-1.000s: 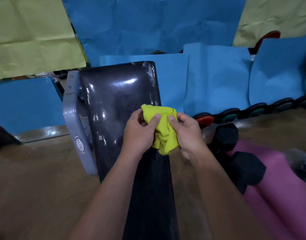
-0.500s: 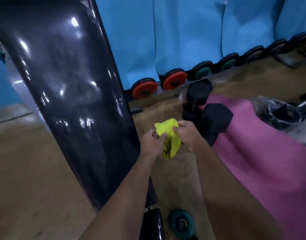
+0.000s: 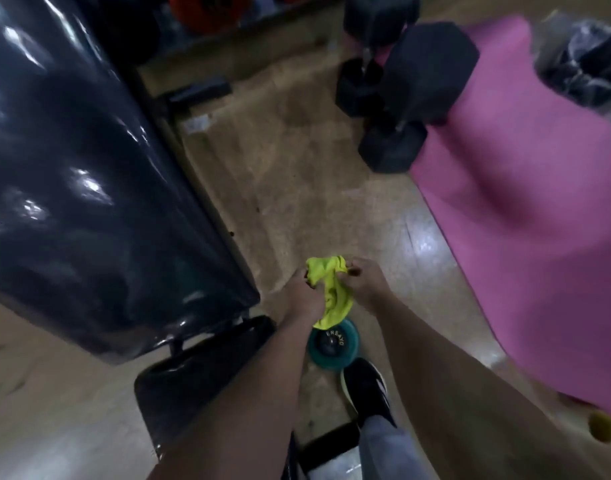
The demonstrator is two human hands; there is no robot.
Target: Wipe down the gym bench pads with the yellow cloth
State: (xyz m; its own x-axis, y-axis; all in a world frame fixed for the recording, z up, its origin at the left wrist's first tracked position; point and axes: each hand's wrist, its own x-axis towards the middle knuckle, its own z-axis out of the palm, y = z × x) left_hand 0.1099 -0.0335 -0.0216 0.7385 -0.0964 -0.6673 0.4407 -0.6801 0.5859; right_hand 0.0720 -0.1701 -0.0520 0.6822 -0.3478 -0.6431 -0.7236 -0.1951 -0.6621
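The yellow cloth (image 3: 330,292) hangs bunched between my two hands, over the floor to the right of the bench. My left hand (image 3: 302,299) grips its left side and my right hand (image 3: 366,285) pinches its upper right edge. The glossy black back pad (image 3: 89,168) of the bench fills the left of the view, tilted. The smaller black seat pad (image 3: 200,372) lies below it, partly under my left forearm. The cloth touches neither pad.
A teal weight plate (image 3: 331,346) lies on the floor just below the cloth, beside my black shoe (image 3: 366,389). Black hex dumbbells (image 3: 401,81) stand at the edge of a pink mat (image 3: 522,202). A small yellow ball (image 3: 603,429) sits at lower right.
The view has tipped down and the hands with the cloth have moved off the back pad, rightward and lower, over the floor by the teal plate.
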